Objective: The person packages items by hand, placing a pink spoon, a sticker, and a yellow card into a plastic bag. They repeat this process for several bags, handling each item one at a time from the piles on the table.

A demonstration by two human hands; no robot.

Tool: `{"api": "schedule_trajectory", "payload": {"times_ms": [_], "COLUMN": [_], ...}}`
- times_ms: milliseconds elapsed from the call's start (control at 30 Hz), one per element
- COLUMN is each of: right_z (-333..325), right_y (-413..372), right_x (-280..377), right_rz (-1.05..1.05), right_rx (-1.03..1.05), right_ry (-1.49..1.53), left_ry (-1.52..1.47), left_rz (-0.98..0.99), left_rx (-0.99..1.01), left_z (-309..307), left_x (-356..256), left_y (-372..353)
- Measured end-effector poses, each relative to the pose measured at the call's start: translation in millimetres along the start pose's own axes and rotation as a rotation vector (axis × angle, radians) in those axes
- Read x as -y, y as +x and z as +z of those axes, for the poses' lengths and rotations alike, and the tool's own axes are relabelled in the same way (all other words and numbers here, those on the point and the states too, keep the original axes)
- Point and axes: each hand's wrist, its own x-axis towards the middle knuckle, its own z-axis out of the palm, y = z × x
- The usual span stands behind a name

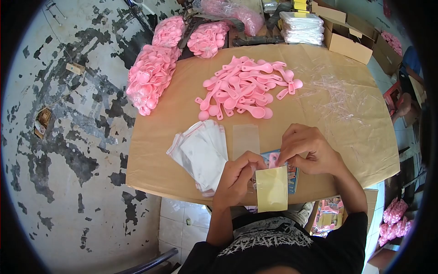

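Observation:
My left hand is closed in a pinch at the upper left edge of a small clear plastic bag with a yellow card in it. At the bag's top edge, the fingers of my right hand are pinched together. A pink measuring spoon shows its handle end between the two hands; the rest of it is hidden. Under my hands lies a blue printed booklet or card, partly covered. Left of my left hand is a stack of clear plastic bags, and a single flat clear bag lies just beyond.
A heap of pink measuring spoons lies mid-table. Bulging bags of pink spoons stand at the far left edge. Thin plastic strips are scattered at right. Packs of plastic and a cardboard box stand behind.

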Motion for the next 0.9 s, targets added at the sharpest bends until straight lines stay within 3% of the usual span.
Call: {"api": "schedule_trajectory", "payload": {"times_ms": [133,233,333,433,633,733,767,833,900], "right_z": [-2.4,-0.9,2.6,6.9,1.5,-16.4,-26.0,-54.2,-77.4], "right_y": [-2.7,1.0,2.7,-0.2,-2.2,-6.4,-7.5,-10.5,-22.0], "right_x": [-6.8,12.4,17.6,6.7,3.1,6.3,14.5,33.2,41.1], "right_rz": [0.011,0.291,0.383,0.336,0.374,0.327,0.399,0.558,0.516], "right_rx": [-0.065,-0.074,0.109,0.155,0.211,0.169,0.146,0.292,0.563], "right_ry": [-0.068,0.184,0.149,0.117,0.157,0.036,0.012,-0.123,-0.266], "left_ry": [0.092,0.122,-0.008,0.150,0.060,0.047,0.068,0.176,0.315], "left_rz": [0.024,0.151,0.180,-0.033,-0.126,0.111,0.092,0.214,0.369], "left_rx": [-0.009,0.048,0.053,-0.001,0.138,0.079,0.040,-0.090,-0.255], "left_z": [2.2,4.4,9.7,15.0,9.7,6.0,-2.3,-27.6,-57.5], "left_x": [1.7,5.7,-8.2,-7.0,-2.8,8.2,6.6,14.9,31.3], "left_y": [-0.7,-1.4,-1.1,-5.2,-14.7,-28.6,-36.6,-63.2,-92.5]}}
